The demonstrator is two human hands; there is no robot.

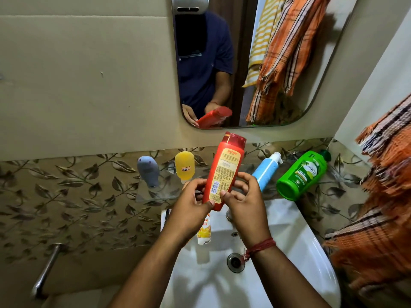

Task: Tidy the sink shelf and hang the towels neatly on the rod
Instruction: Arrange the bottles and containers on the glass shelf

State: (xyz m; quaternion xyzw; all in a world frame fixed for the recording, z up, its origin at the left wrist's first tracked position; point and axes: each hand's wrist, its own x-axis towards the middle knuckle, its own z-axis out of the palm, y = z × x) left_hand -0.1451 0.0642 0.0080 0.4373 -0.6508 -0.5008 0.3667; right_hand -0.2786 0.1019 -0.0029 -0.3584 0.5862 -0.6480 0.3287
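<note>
Both my hands hold a red bottle (pixel 224 170) upright over the sink, its back label facing me. My left hand (pixel 191 205) grips its lower left side and my right hand (pixel 244 198) its lower right. Behind it runs a glass shelf (pixel 155 194) carrying a grey bottle (pixel 148 171), a yellow bottle (pixel 184 165), a blue and white pump bottle (pixel 265 171) and a green bottle (pixel 302 174). An orange striped towel (pixel 378 218) hangs bunched at the right edge.
A white sink (pixel 289 252) lies below my hands, with a drain (pixel 235 262) and a yellow and white tube (pixel 204 232) on its rim. A mirror (pixel 244 63) above reflects a person and hanging towels. A metal pipe (pixel 46 270) crosses the lower left wall.
</note>
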